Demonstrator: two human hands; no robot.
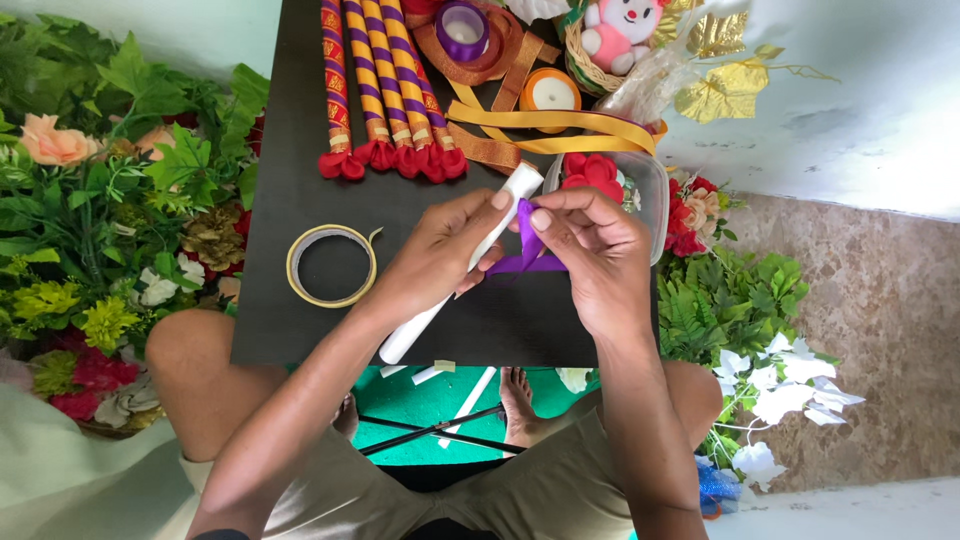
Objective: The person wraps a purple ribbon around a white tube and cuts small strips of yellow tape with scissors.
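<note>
My left hand [440, 250] grips a white stick [420, 325] that slants from lower left to upper right over the black board [290, 200]. My right hand [590, 250] pinches a purple ribbon [528, 262] against the stick's upper part. A ring of pale tape [331, 265] lies on the board left of my left hand. Several sticks wrapped in red, yellow and purple ribbon [385, 85] with red flower ends lie at the board's far side.
Orange ribbon [550, 130], a purple ribbon spool [462, 28] and an orange spool [550, 92] lie at the far side. A clear tub of red flowers [650, 190] stands by my right hand. Artificial foliage and flowers [110, 200] flank both sides. A basket holds a soft toy [615, 35].
</note>
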